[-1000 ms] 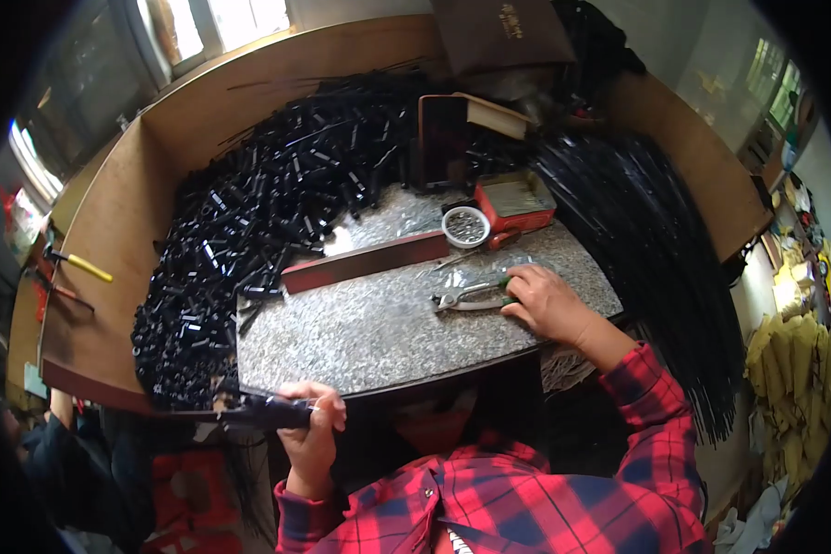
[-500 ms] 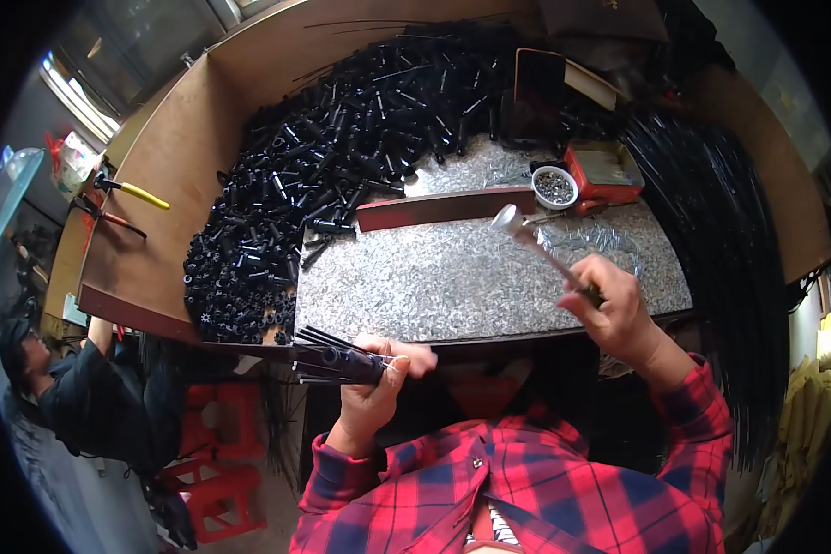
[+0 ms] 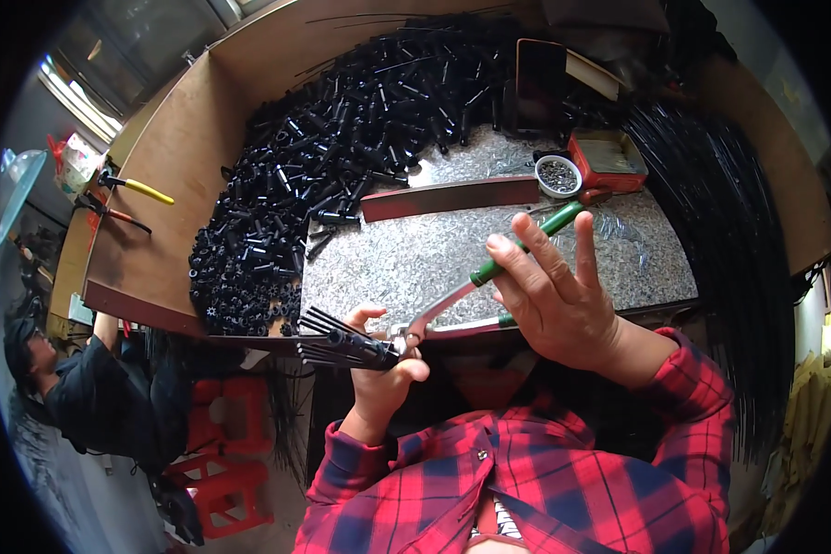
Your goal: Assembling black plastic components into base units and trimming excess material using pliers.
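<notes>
I have the left hand (image 3: 383, 369) wrapped around a small black bundle of rods (image 3: 342, 343), fingers and thumb pressed together on it, so that grip is pinching the bundle near its right end. The loose ends fan out to the left of the fist, over the near edge of the worktop (image 3: 415, 258). The right hand (image 3: 559, 305) holds green-handled pliers (image 3: 489, 272); its fingers are loosely spread over the handles, not clenched, and the metal nose reaches down to the left until it meets the bundle just beside my left thumb.

I judge the rods light, stiff and smooth, so they could slide lengthwise out of a slack hold; taking them close to the end being worked, as the left hand does, should keep them together. The pliers look heavier and rigid, best held well back on the sleeved handles for leverage.

Beyond both hands lies a big heap of black tubular parts (image 3: 342, 157), a reddish bar (image 3: 452, 196), a small white bowl (image 3: 559, 175) of tiny pieces and a red box (image 3: 609, 159). Long black strands (image 3: 729, 249) hang off to the right.

I cannot tell whether the pliers' nose is closed on a rod or only touching, since my thumb covers that spot. The lower handle is hidden behind the right palm, and what ties the bundle is too small to make out.
</notes>
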A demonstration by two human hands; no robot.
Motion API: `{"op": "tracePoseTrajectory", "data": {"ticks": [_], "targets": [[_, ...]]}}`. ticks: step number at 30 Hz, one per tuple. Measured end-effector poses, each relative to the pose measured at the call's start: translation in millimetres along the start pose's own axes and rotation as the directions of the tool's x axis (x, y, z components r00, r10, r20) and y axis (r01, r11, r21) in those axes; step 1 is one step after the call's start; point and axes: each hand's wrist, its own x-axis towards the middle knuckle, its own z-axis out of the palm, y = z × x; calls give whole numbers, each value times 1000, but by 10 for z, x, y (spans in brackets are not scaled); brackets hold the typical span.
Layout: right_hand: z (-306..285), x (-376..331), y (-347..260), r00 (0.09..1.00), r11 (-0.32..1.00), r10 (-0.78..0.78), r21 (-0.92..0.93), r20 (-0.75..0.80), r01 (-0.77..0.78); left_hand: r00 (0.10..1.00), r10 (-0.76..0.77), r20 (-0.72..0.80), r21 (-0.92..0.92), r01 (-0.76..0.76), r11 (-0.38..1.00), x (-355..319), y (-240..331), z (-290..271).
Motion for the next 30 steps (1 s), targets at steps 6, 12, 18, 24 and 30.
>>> {"op": "tracePoseTrajectory", "data": {"ticks": [6,12,18,24,30], "targets": [[-19,-48,41,989,975,53,209,136,-81,991,90,-103,264,-60,963,36,-29,25],[-137,-98,27,994,927,-67,373,92,27,1000,22,-4,294,-20,956,-71,83,10],[-177,-414,-131,867,500,-245,823,434,-270,931,-213,295,92,194,977,-103,137,-109],[-292,-420,-86,240,-307,-704,18,668,-952,903,-120,413,168,54,984,-29,203,-21],[-321,-249,-102,915,732,-45,637,400,-242,975,-127,180,284,72,956,-11,149,-93]]}}
